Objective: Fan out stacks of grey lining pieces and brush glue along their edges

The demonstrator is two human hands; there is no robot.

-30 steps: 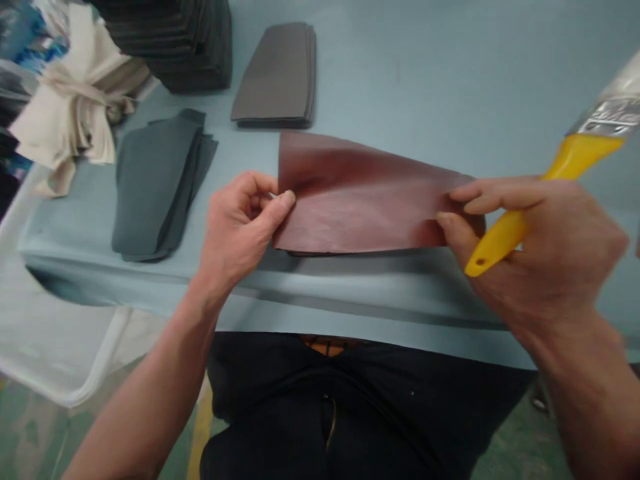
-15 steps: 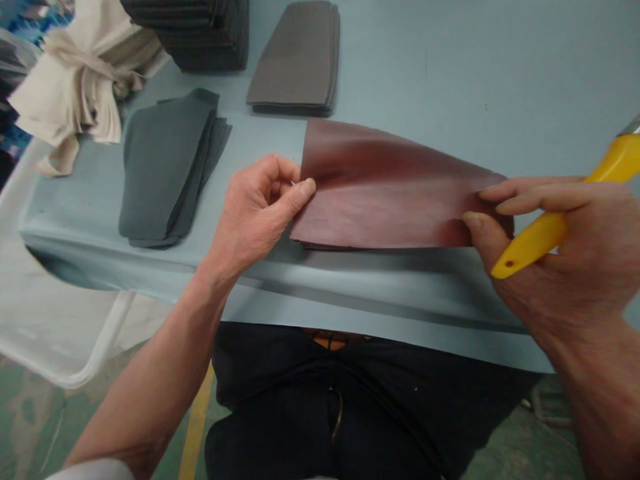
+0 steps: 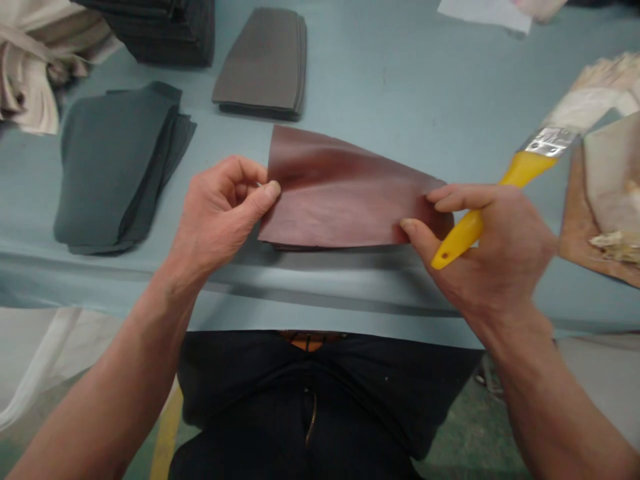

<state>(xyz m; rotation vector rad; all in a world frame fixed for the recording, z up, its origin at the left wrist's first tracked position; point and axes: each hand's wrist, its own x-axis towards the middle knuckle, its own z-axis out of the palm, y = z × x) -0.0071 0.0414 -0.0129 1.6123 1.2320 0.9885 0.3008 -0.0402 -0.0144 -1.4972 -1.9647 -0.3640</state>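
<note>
The left hand point(image 3: 215, 213), fingers curled, pinches the left edge of a reddish-brown leather sheet point(image 3: 340, 193) lying on the pale blue surface point(image 3: 400, 100). The right hand point(image 3: 493, 250) pinches the sheet's right end while gripping a yellow-handled paintbrush point(image 3: 505, 190).

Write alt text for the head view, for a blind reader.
The left hand and right hand pinch opposite ends of a reddish-brown leather piece over a blue-grey table; the right also grips a yellow-handled brush. Grey fabric stacks lie behind.
</note>
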